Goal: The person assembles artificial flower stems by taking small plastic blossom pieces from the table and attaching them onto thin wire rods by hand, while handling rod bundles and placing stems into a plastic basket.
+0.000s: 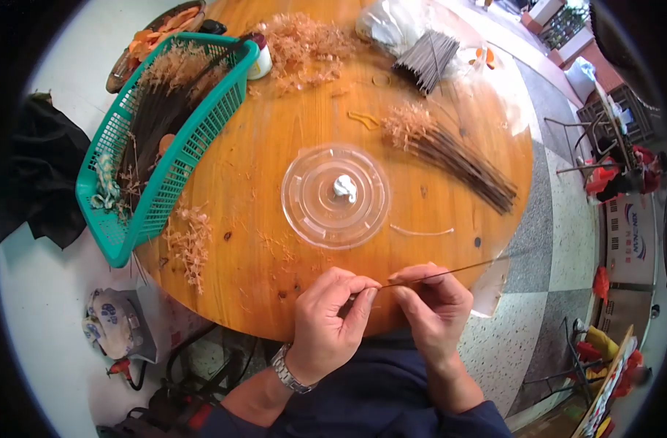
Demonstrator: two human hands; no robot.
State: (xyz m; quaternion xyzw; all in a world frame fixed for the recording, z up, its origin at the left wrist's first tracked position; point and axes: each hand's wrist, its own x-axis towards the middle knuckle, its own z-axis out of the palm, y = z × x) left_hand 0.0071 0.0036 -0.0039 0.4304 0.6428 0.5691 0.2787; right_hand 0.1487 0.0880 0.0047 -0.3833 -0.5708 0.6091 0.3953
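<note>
Over the table's near edge, my right hand (437,305) pinches a thin dark stick (473,266) between thumb and fingers. The stick runs out past that hand to the right. My left hand (335,305) is closed in a pinch at the stick's near end, its fingertips almost touching those of my right hand. Whatever small piece may sit between the fingertips is too small to make out. Beyond the hands lies a clear round plastic lid (311,219) with a lump of white putty-like material (344,188) on it. A pale thin strip (422,231) lies beside the lid.
A green plastic basket (190,133) at the left holds dark stems with orange-pink sprigs. Loose sprigs (304,47) pile at the back of the wooden table (268,160). Right of the lid rests a bundle of finished-looking stems (461,164); behind it are bare sticks (428,60).
</note>
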